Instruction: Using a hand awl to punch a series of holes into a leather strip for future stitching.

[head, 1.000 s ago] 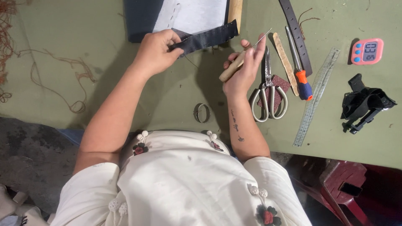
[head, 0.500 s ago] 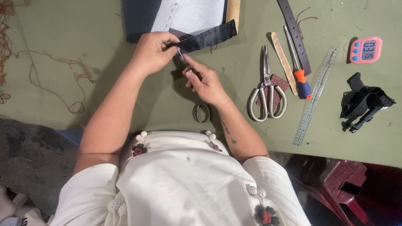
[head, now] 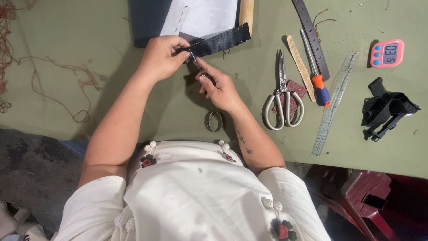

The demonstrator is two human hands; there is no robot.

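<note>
- From my remote seat, I see the left hand (head: 162, 56) clenched around 1 end of a dark leather strap (head: 220, 41), pinching it at the fold while the rest of the strap runs out to the right, flat above the green bench (head: 111, 35).
- The right hand (head: 220, 87) has its grip closed on a thin metal needle (head: 195, 58), fingertips bunched, the point meeting the strap just beside the left thumb.
- The strap lies across a dark panel with a pale sheet (head: 205, 18) on it, at the far edge of the bench.
- I judge the strap light, limp along its length yet stiff across its width; it likely wants holding close to the working point, as the left hand does, or it would flop.
- The needle looks slim and slippery, best pinched near its middle.
- A small metal ring (head: 214, 121) sits on the bench near the right wrist.
- Scissors (head: 281, 96), a screwdriver with an orange handle (head: 315, 76), a clear ruler (head: 334, 105) and a pink timer (head: 387, 53) lie well apart to the right.
</note>
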